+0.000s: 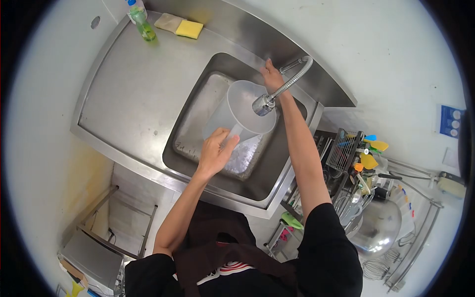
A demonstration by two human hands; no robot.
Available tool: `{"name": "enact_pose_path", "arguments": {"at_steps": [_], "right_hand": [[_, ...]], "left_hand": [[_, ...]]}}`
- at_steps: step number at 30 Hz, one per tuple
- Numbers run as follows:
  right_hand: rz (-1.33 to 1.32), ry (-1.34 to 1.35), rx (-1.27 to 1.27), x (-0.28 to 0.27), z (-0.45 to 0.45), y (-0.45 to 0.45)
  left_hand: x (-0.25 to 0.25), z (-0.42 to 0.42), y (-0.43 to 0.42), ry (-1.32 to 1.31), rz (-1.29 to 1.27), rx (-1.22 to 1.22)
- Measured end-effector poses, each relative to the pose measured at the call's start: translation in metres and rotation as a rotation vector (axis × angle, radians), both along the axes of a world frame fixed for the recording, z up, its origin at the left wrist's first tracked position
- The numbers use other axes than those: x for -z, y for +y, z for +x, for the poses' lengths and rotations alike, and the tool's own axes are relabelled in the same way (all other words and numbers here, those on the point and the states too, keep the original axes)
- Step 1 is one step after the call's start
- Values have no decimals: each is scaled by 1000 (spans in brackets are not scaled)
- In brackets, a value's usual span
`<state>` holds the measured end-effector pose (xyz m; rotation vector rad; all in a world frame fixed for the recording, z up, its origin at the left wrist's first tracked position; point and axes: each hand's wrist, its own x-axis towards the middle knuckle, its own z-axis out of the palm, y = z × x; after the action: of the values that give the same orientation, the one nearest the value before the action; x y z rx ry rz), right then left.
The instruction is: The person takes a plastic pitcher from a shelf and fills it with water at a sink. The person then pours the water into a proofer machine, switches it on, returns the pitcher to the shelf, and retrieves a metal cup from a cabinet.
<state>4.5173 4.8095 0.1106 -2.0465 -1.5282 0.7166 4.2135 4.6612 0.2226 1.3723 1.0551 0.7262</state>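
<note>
A translucent plastic measuring jug [222,116] is held tilted over the sink [198,183], its mouth facing up toward the faucet. My left hand [217,153] is closed round the jug's handle. The metal spray head [263,105] of the flexible faucet [299,74] hangs at the jug's mouth; whether water runs from it is hard to make out. Beyond the jug, my right hand [272,78] is at the sink's back edge, beside the faucet's base. Its visible fingers are stretched out, and nothing shows in them; part of the hand is turned away from view.
A green bottle [143,27] stands at the far left of the steel counter [133,84], near a yellow sponge [189,29] and a beige cloth or pad [168,22]. Right of the sink are a wire rack [342,151], several utensils and a large metal bowl [378,225].
</note>
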Motion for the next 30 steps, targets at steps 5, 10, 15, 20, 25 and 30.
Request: {"name": "enact_pose_path", "arguments": {"at_steps": [5,10,15,20,25,30], "right_hand": [[-370,44,17,-27,-6,26],[-430,-151,-93,-15,2,32],[14,-405,-197,27,30,13],[302,-6,190,-18,-4,-87],[-16,615,638,-76,-69,-227],[-217,922,486,-108,-123,-296]], "left_hand": [[6,-2,5,-46,-28,60],[8,-7,5,-88,-67,118],[15,-14,3,-131,17,154],[9,-18,3,-150,-12,174],[4,-15,2,-174,-38,211],[-1,-6,-10,-147,-23,280]]}}
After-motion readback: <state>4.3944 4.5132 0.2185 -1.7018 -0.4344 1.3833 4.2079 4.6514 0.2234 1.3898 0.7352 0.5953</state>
